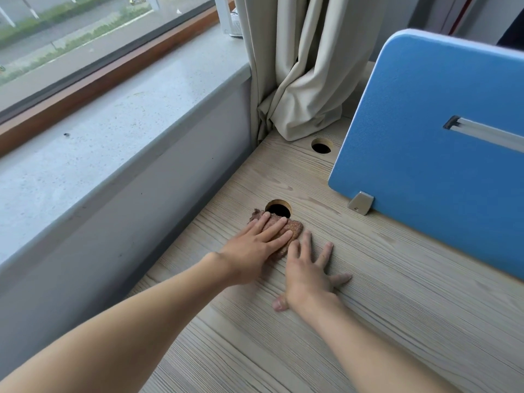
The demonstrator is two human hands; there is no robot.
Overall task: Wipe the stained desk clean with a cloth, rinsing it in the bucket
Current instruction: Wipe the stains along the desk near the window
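Lying bunched just left of frame centre, the cloth (pixel 293 229) is a small brown rag w/ a nubbly texture, flattened on the desk (pixel 368 307). Its upper edge touches the rim of the nearer cable hole (pixel 278 209). The desk top is pale wood grain, filling the centre and lower right.

Counts: 1 cloth, 2 hands and 2 round holes, the 2nd hole (pixel 321 146) higher up by the foot of the 1 beige curtain (pixel 306 66) at top centre. There is also 1 blue divider panel (pixel 439 151) at right, w/ 1 metal bracket (pixel 360 202) at its lower-left corner, and 1 grey window sill (pixel 113 123) across the left.

The left hand (pixel 255 248) reaches in from the lower left, arm extended. It lies palm down on the cloth, fingers straight and close together, pressing it flat w/o pinching. The right hand (pixel 307 275) comes up from bottom centre, palm flat on bare desk just below-right of the cloth. Its fingers are spread wide, thumb out to the lower left. Can't tell if its index tip touches the cloth.
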